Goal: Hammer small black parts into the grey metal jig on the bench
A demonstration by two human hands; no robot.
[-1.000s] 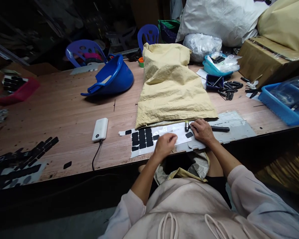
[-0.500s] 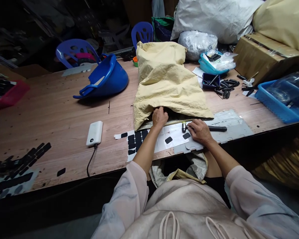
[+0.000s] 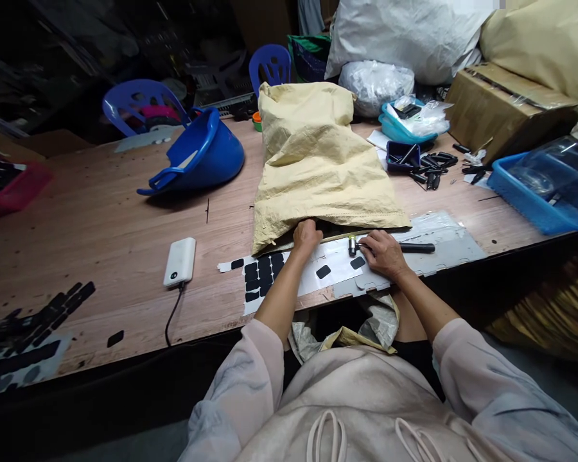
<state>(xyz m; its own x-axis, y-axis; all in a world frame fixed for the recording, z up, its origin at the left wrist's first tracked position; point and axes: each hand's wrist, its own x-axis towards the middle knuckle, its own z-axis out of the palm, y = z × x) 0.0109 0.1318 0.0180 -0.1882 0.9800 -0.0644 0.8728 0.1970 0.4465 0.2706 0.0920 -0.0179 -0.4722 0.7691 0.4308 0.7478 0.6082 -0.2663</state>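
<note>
My left hand (image 3: 307, 237) is at the open mouth of a yellow woven sack (image 3: 325, 160) lying on the table. Its fingers curl in under the sack's lip, and whatever they hold is hidden in the dark opening. Over the handle of a small hammer (image 3: 417, 248) lies my right hand (image 3: 384, 253), fingers closed around it close to the metal head. In front of the sack, a white backing sheet (image 3: 308, 280) carries rows of black rounded stickers (image 3: 264, 273). A single black sticker (image 3: 357, 263) lies beside my right fingertips, and another black sticker (image 3: 323, 272) is between the hands.
Left of the sack are a white power bank (image 3: 180, 260) with a cable and a tilted blue scoop-shaped basin (image 3: 207, 154). To the right stand a dark blue box (image 3: 402, 157), loose black pieces (image 3: 433, 168), a blue basket (image 3: 530, 199) and a cardboard box (image 3: 505, 115).
My left hand has drawn slightly back toward me and lower, and the sack's lip has sunk with it. My right hand stays on the hammer. The view has shifted a little.
</note>
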